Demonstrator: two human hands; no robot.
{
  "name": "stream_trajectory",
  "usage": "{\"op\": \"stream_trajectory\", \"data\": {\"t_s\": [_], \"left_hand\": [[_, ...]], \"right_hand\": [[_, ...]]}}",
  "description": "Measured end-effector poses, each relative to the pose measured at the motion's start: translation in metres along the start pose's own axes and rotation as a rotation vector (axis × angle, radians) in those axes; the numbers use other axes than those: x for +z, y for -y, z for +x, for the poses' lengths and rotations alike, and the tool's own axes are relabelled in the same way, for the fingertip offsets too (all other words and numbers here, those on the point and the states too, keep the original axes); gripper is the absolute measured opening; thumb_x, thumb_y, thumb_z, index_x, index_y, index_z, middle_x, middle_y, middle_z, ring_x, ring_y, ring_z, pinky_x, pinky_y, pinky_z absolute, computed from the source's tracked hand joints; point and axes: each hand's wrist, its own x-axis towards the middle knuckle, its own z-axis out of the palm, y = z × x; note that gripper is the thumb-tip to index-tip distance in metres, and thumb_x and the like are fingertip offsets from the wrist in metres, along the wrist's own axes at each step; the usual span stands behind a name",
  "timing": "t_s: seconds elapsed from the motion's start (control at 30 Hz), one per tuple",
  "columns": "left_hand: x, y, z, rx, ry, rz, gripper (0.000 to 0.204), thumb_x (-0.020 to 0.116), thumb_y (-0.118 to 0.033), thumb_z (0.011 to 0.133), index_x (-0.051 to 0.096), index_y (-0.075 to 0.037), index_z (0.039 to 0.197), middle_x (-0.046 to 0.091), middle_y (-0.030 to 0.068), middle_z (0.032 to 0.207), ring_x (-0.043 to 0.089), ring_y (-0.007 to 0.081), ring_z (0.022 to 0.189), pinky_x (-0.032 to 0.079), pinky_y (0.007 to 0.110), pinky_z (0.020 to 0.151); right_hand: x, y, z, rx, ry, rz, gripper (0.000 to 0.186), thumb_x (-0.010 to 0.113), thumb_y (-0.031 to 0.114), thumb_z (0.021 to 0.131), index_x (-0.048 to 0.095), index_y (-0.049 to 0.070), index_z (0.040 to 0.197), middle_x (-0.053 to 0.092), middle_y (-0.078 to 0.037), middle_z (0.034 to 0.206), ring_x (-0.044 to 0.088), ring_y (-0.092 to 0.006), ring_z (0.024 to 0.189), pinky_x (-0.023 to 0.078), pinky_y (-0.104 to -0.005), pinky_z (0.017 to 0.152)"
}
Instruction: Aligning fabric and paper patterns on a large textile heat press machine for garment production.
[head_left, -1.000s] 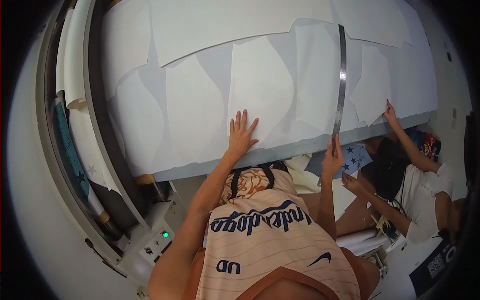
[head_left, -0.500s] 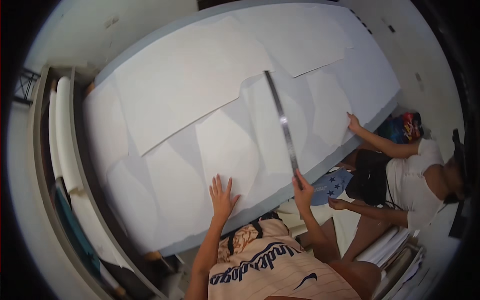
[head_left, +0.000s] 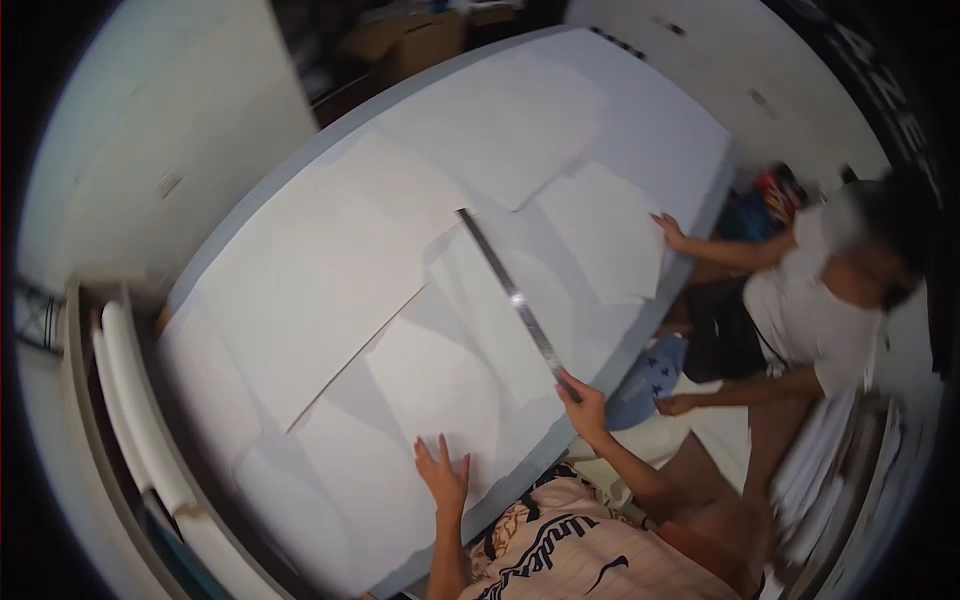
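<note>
The left hand (head_left: 443, 478) has its fingers spread wide and lies flat on a white paper sheet (head_left: 430, 385) near the edge of the counter (head_left: 640, 110). The right hand (head_left: 583, 403) has its fingers closed around the near end of a long metal ruler (head_left: 510, 298). The ruler lies slanted across more white sheets, pointing away over the counter. Another person's hand (head_left: 670, 232) presses on a sheet at the far right edge.
</note>
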Motion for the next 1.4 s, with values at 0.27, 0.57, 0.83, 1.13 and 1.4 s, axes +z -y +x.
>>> {"op": "stream_trajectory", "data": {"t_s": [0.27,0.57,0.83,1.13,1.4], "left_hand": [[-0.006,-0.026,-0.093,-0.195,-0.039,0.039,0.068,0.073,-0.027,0.080,0.046,-0.005,0.138,0.029,0.0323,0.147,0.032,0.0492,0.133,0.031,0.053,0.107],[-0.056,0.062,-0.076,0.209,0.094,-0.294,0.038,0.062,-0.023,0.087,0.059,-0.001,0.118,0.064,0.0157,0.096,0.059,0.0330,0.085,0.046,0.041,0.082],[-0.118,0.093,-0.310,-0.091,0.067,-0.261,0.023,0.060,-0.026,0.088,0.059,-0.008,0.101,0.060,0.0123,0.086,0.060,0.0318,0.077,0.049,0.041,0.071],[-0.153,0.125,-0.333,-0.340,-0.017,-0.289,0.032,0.057,-0.025,0.090,0.061,-0.004,0.114,0.065,0.0157,0.097,0.061,0.0331,0.083,0.049,0.039,0.075],[-0.166,0.123,-0.230,0.004,0.190,-0.328,0.033,0.057,-0.026,0.090,0.062,-0.003,0.113,0.065,0.0154,0.098,0.062,0.0352,0.086,0.049,0.041,0.076]], "right_hand": [[-0.011,-0.021,-0.013,-0.036,0.075,-0.026,0.035,0.068,0.015,0.086,0.067,0.014,0.121,0.050,0.003,0.055,0.036,-0.0094,0.049,0.032,-0.0253,0.046],[0.002,-0.017,-0.113,0.093,-0.179,0.071,0.034,0.061,0.014,0.094,0.061,0.006,0.127,0.069,-0.006,0.094,0.046,-0.0075,0.051,0.038,-0.0217,0.046],[0.060,0.073,-0.300,0.042,0.043,0.028,0.037,0.064,0.019,0.093,0.061,0.010,0.129,0.059,0.001,0.068,0.035,-0.0035,0.049,0.026,-0.0189,0.038],[0.119,0.049,-0.281,-0.165,0.355,0.110,0.040,0.064,0.015,0.092,0.060,0.008,0.131,0.054,0.003,0.062,0.029,-0.0037,0.044,0.022,-0.0211,0.037],[0.093,0.071,-0.278,-0.086,0.058,0.075,0.042,0.065,0.011,0.090,0.059,0.001,0.130,0.067,-0.005,0.084,0.043,-0.0064,0.052,0.035,-0.0206,0.045]]}}
